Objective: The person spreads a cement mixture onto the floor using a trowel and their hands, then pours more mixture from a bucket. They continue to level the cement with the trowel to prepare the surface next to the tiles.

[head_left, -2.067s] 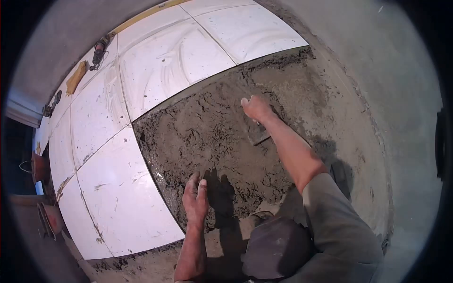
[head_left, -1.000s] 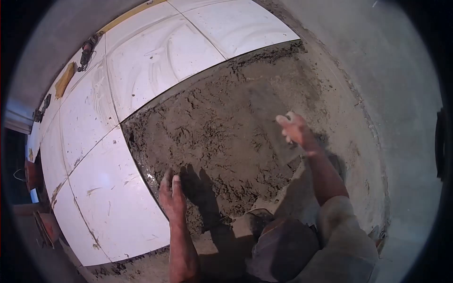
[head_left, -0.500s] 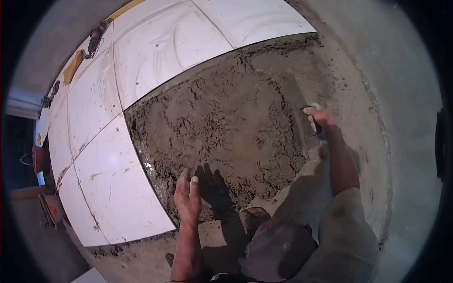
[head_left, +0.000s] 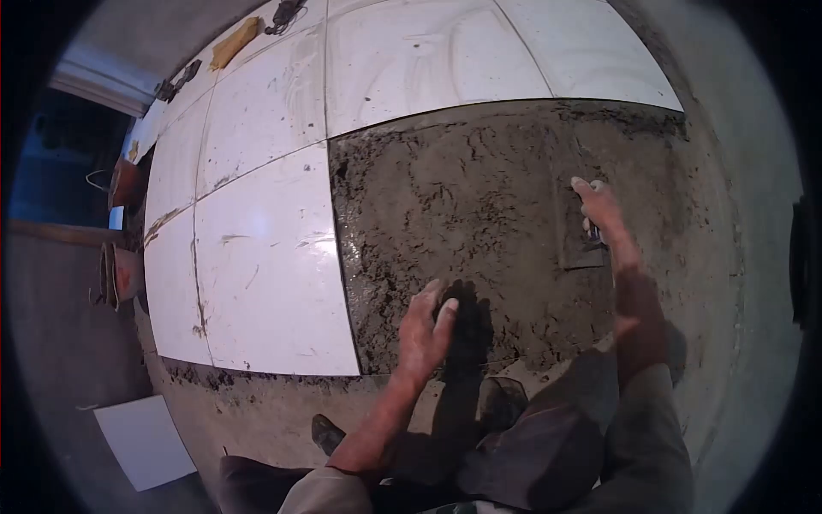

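Wet grey mortar [head_left: 445,206] covers a patch of floor in front of me, rough at the left and smoother toward the right. My right hand [head_left: 599,210] is closed round the handle of a plastering trowel [head_left: 580,255]; its long blade lies flat on the mortar and is smeared the same grey, so its far edge is hard to make out. Over the near part of the bed, my left hand [head_left: 425,330] is held with fingers stretched out and nothing in it. Its shadow falls on the mortar beside it.
Large white tiles [head_left: 257,257] border the mortar at the left and far side. Buckets [head_left: 127,272] stand along the left. A yellow cloth-like piece [head_left: 235,43] and a corded tool [head_left: 285,15] lie on the far tiles. A loose white tile [head_left: 145,441] lies lower left; a wall [head_left: 762,257] rises right.
The view has turned, so the tiles and mortar appear shifted right. My right hand has moved with the trowel over the mortar at the right. My left hand stays outstretched above the near part.
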